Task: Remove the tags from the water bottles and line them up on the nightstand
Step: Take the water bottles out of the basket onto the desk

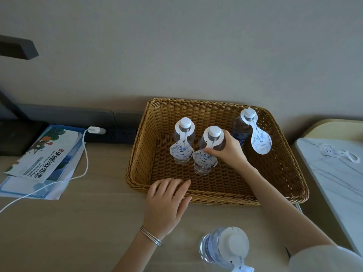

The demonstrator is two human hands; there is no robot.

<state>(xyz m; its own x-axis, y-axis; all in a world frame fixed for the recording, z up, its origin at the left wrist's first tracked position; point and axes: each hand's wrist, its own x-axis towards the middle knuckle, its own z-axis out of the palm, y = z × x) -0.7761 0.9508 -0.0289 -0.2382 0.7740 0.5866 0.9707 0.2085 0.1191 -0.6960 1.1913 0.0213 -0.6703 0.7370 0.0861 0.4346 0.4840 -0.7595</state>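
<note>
Clear plastic bottle (224,250) cut off below. Tan wicker basket (216,196) held 3 tagged bottles (183,142); R hand (227,150) gripped middle bottle (204,162), L hand (167,201) flat on rim.

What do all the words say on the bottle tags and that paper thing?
"清爽": left tag, middle tag on the middle bottle that the right hand grips, and right tag; the small print below is too blurred.
"手绘游览", it seems: brochure; its smaller lines are too small to read.
Blue label on the right bottle: white letters, too blurred.
</note>
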